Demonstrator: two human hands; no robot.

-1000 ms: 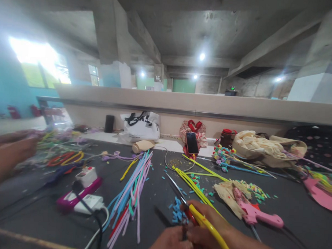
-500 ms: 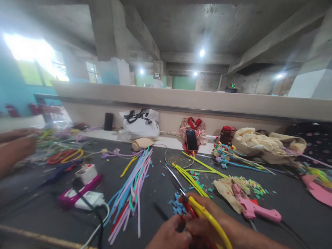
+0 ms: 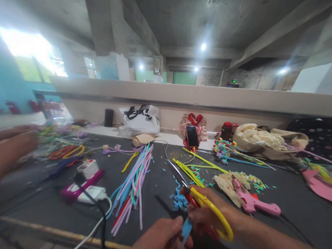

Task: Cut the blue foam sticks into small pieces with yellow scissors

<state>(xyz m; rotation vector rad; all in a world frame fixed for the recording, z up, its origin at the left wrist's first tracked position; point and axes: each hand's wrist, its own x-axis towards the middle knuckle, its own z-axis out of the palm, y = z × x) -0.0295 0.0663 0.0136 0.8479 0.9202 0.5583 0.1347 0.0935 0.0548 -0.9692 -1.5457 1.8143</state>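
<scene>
My right hand [image 3: 216, 204] is closed round a pair of scissors [image 3: 227, 220] with one yellow and one red handle; the metal blades point up and to the left. At the lower middle my left hand [image 3: 157, 237] pinches a light blue pipe cleaner [image 3: 187, 228], its end close to my right fingers. How many strands are in the pinch I cannot tell. Just beyond the hands lies a pile of short blue cut pieces [image 3: 180, 203]. Yellow-green pipe cleaners [image 3: 190, 173] lie beyond the blades, and a bundle of lilac, blue, red and green pipe cleaners [image 3: 134, 182] is to the left.
A purple and white power strip [image 3: 82, 187] with cables sits at left. On the right, a pink glue gun [image 3: 257, 203] rests by a crumpled cloth [image 3: 224, 184]. A phone [image 3: 192, 136] leans at the back. Another person's hand [image 3: 19, 147] reaches in at the left edge.
My left hand has shifted slightly left and down, and the blue pipe cleaner now shows between my hands. The scissors stay in my right hand. The view has tilted slightly.
</scene>
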